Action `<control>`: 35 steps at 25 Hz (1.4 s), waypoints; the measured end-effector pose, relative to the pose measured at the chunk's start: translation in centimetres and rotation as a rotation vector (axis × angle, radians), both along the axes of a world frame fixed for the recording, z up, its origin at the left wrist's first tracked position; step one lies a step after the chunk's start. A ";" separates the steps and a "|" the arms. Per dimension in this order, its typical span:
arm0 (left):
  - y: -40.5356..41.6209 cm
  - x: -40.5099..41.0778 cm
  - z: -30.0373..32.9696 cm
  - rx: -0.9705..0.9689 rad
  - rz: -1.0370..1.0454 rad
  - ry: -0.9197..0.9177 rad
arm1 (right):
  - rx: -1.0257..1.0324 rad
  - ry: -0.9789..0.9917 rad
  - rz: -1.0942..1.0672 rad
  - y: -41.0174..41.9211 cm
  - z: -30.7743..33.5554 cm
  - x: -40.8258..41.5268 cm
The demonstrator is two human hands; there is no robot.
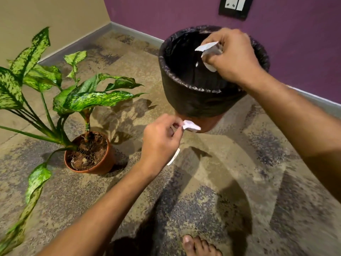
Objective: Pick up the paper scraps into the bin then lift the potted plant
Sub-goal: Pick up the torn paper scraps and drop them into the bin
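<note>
My right hand (233,56) is over the mouth of the bin (186,97) and grips several white paper scraps (209,48). The bin is round, lined with a black bag, and stands by the purple wall. My left hand (161,143) is lower, in front of the bin's base, and pinches a white paper scrap (191,126) between its fingertips; another white strip (173,157) sticks out under the palm. The potted plant (88,153), with speckled green leaves in a brown pot, stands on the floor to the left of that hand.
The floor is a mottled beige and grey carpet (239,163). A wall corner with a grey skirting board (118,28) lies behind the plant and bin. A switch plate (235,6) is on the purple wall. My bare foot (199,246) shows at the bottom edge.
</note>
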State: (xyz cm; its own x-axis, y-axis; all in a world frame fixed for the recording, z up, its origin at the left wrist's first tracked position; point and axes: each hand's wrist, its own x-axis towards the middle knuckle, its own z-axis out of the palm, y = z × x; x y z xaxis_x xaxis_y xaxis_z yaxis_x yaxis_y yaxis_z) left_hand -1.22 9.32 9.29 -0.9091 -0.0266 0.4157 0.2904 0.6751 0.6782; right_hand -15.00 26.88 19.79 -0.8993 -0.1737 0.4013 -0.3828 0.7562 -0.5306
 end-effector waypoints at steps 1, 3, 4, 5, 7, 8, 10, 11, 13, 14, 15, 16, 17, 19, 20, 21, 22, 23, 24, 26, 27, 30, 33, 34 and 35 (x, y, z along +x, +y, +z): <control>0.4 -0.7 1.5 0.036 0.011 0.066 | 0.028 -0.044 -0.015 0.7 -0.4 -0.4; 1.1 -2.2 4.3 0.070 0.033 0.164 | 0.027 -0.102 -0.023 1.8 -1.1 -0.6; 1.5 -3.0 5.6 0.068 0.045 0.186 | 0.004 -0.103 -0.027 2.2 -1.4 -0.4; 1.8 -3.8 6.7 0.054 0.057 0.194 | -0.027 -0.083 -0.036 2.4 -1.4 -0.2; 2.4 -5.5 8.5 -0.012 0.081 0.187 | -0.102 -0.010 -0.069 2.7 -1.2 0.6; 2.7 -6.3 9.2 -0.062 0.094 0.172 | -0.144 0.040 -0.078 2.6 -1.0 1.2; 3.3 -8.1 10.3 -0.188 0.123 0.114 | -0.219 0.158 -0.056 2.1 -0.5 2.5; 3.6 -8.9 10.7 -0.263 0.137 0.079 | -0.233 0.221 -0.033 1.8 -0.3 3.1; 4.1 -9.8 11.0 -0.368 0.135 0.050 | -0.226 0.328 0.007 1.3 0.0 4.2; 4.1 -9.9 10.8 -0.372 0.119 0.068 | -0.224 0.365 0.020 1.2 0.2 4.5; 4.0 -9.7 10.5 -0.341 0.093 0.106 | -0.232 0.391 0.029 1.2 0.2 4.7; 3.8 -9.1 10.0 -0.286 0.057 0.158 | -0.248 0.404 0.038 1.0 0.2 5.0; 3.3 -8.3 9.2 -0.230 0.011 0.208 | -0.264 0.405 0.054 0.7 -0.1 5.3; 2.3 -6.4 7.0 -0.199 -0.089 0.261 | -0.268 0.386 0.114 -0.5 -1.5 6.1; 1.7 -5.2 5.6 -0.221 -0.131 0.262 | -0.258 0.363 0.160 -1.3 -2.6 6.5; 1.0 -4.1 3.9 -0.247 -0.161 0.248 | -0.236 0.327 0.214 -2.1 -3.9 7.0; 0.2 -3.0 2.1 -0.272 -0.179 0.223 | -0.194 0.282 0.269 -2.9 -5.3 7.4; -0.6 -2.0 0.3 -0.297 -0.188 0.174 | -0.127 0.225 0.325 -3.5 -6.7 7.7; -1.5 -1.1 -1.7 -0.326 -0.189 0.081 | -0.033 0.152 0.383 -4.1 -8.3 7.8; -3.4 0.2 -5.5 -0.392 -0.166 -0.208 | 0.215 -0.021 0.484 -5.1 -11.5 7.6; -4.4 0.8 -7.3 -0.442 -0.156 -0.349 | 0.340 -0.114 0.516 -5.5 -13.1 7.3; -7.0 1.6 -11.0 -0.545 -0.146 -0.593 | 0.593 -0.333 0.577 -6.7 -17.7 6.6; -8.3 1.6 -12.2 -0.520 -0.089 -0.682 | 0.757 -0.411 0.630 -7.7 -21.2 6.2; -8.4 1.6 -12.4 -0.504 -0.073 -0.691 | 0.797 -0.415 0.643 -8.2 -22.0 6.1; -8.5 1.5 -12.5 -0.488 -0.064 -0.691 | 0.832 -0.415 0.657 -8.5 -22.6 6.0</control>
